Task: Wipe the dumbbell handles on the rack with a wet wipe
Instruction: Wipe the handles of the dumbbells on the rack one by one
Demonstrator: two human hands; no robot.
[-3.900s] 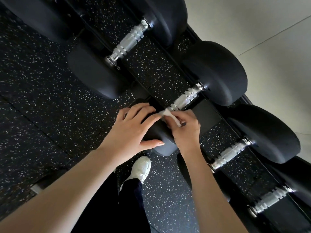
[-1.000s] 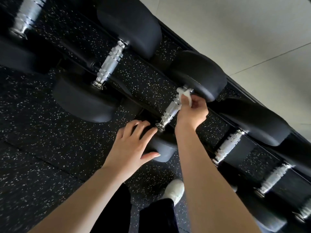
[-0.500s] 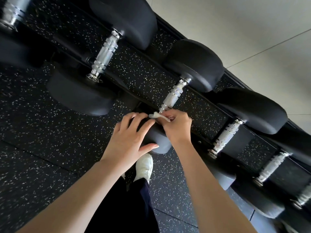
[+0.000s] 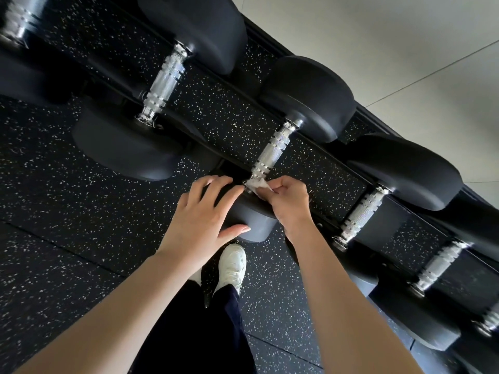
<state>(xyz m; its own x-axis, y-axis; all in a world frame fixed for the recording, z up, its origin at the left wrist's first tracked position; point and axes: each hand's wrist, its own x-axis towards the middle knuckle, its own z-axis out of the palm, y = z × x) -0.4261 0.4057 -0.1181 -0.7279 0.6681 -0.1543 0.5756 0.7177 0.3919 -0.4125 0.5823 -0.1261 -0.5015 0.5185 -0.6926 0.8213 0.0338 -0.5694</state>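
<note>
Speckled floor (image 4: pixel 67 225). Your right hand (image 4: pixel 287 203) pinches wipe (image 4: pixel 256 184) at handle's (image 4: pixel 272 149) 7 o'clock end; left hand (image 4: pixel 202 217) flat, relaxed on head (image 4: pixel 251 220).

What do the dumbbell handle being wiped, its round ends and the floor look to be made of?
Dumbbell handle: bright chromed metal, by its shine, grooves and cross-hatched grip.
Dumbbell end: matte black, probably rubber coated.
Floor: black with white flecks, likely rubber matting.

Soft daylight, glinting chrome, wide-angle bending at blurred edges.
</note>
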